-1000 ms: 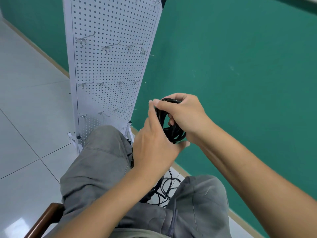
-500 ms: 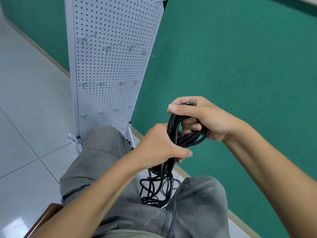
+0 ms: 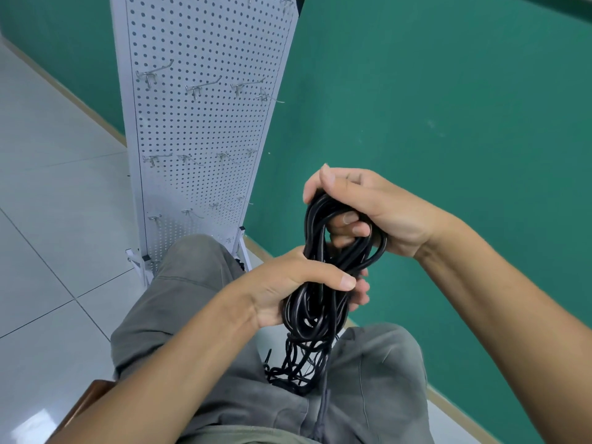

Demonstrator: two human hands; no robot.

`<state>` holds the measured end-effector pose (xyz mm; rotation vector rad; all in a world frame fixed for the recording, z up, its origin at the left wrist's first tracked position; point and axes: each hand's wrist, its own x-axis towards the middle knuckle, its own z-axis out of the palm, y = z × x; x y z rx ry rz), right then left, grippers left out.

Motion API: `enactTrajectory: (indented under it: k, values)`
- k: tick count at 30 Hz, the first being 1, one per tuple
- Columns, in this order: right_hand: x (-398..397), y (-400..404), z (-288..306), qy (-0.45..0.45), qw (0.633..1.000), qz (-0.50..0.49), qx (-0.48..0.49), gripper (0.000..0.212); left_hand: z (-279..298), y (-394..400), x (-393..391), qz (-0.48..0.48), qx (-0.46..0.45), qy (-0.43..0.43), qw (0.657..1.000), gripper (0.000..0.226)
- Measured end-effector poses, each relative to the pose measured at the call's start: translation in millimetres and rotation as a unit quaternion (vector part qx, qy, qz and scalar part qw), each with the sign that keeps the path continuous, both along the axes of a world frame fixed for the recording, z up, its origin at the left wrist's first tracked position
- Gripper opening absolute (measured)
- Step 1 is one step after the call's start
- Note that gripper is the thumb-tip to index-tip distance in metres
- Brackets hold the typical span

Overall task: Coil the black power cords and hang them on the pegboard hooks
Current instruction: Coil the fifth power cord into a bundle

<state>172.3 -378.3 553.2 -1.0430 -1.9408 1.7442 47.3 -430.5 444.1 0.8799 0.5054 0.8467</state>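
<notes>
A bundle of black power cord (image 3: 317, 238) is stretched into long loops between both hands, above my lap. My right hand (image 3: 368, 209) grips the top of the loops, fingers curled through them. My left hand (image 3: 294, 286) grips the bundle lower down, thumb across the front. Loose cord (image 3: 298, 363) hangs from the bundle down between my knees. The white pegboard (image 3: 205, 123) stands ahead on the left, with rows of bare metal hooks (image 3: 195, 88).
I sit on a wooden chair (image 3: 86, 398), knees in grey trousers (image 3: 192, 283) close to the pegboard's white feet (image 3: 134, 257). A green wall (image 3: 448, 107) runs behind and to the right. Pale floor tiles (image 3: 48, 203) stretch out on the left.
The coil has been pulled from a tight bunch into long loops. My right hand has moved right and up slightly; my left hand has slid lower on the bundle.
</notes>
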Motion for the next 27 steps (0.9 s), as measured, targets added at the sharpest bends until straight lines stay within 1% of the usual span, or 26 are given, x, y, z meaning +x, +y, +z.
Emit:
enactTrajectory:
  k: [2,5,7,8,9,11,12,13,15,16,20,22,25,27]
  values:
    - [0.7,-3.8,1.0,-0.019,1.0,-0.012,0.006,0.038,-3.9,1.2,2.1,-0.011,0.009,-0.005,1.0,0.018]
    - [3.1,-7.6,5.2,-0.046,0.998,-0.031,-0.005,0.026,-3.6,2.4,0.3,-0.024,0.034,0.019,0.999,0.019]
    - [4.7,-9.1,10.8,-0.075,0.996,-0.035,-0.021,0.02,0.9,1.4,-2.4,-0.001,0.054,0.076,0.996,0.014]
    - [4.8,-10.0,14.1,-0.085,0.996,-0.032,-0.018,0.018,3.4,1.3,-5.4,0.028,0.071,0.118,0.99,0.017]
    - [4.3,-10.9,17.0,-0.085,0.996,-0.027,-0.005,0.015,5.0,2.4,-9.0,0.058,0.094,0.149,0.983,0.026]
    - [2.1,-13.7,21.3,-0.06,0.998,-0.01,0.017,0.009,10.0,4.8,-18.2,0.094,0.14,0.174,0.97,0.04]
    - [0.2,-15.5,22.0,-0.043,0.999,0.002,0.016,0.009,13.4,5.1,-23.0,0.099,0.158,0.177,0.966,0.039]
    - [-2.3,-16.8,22.8,-0.03,0.999,0.015,0.012,0.011,16.1,5.3,-27.5,0.098,0.175,0.179,0.963,0.033]
    - [-7.4,-17.3,23.1,-0.026,0.999,0.027,0.024,0.018,19.4,4.1,-34.3,0.087,0.194,0.182,0.96,0.019]
    - [-10.3,-17.3,23.6,-0.03,0.998,0.029,0.038,0.02,21.0,2.9,-36.4,0.084,0.197,0.184,0.959,0.016]
    - [-18.7,-15.4,22.1,-0.017,0.998,0.005,0.056,0.01,19.8,5.1,-38.0,0.076,0.191,0.187,0.961,0.005]
    - [-20.8,-15.0,19.5,-0.039,0.995,-0.016,0.089,0.005,15.9,6.0,-35.4,0.099,0.169,0.168,0.966,0.004]
    - [-21.0,-16.8,16.8,-0.082,0.985,-0.063,0.141,0.029,8.2,8.4,-26.0,0.145,0.144,0.139,0.969,0.018]
    - [-23.5,-21.0,13.3,-0.129,0.963,-0.096,0.214,0.034,6.9,7.7,-20.7,0.157,0.13,0.12,0.972,0.017]
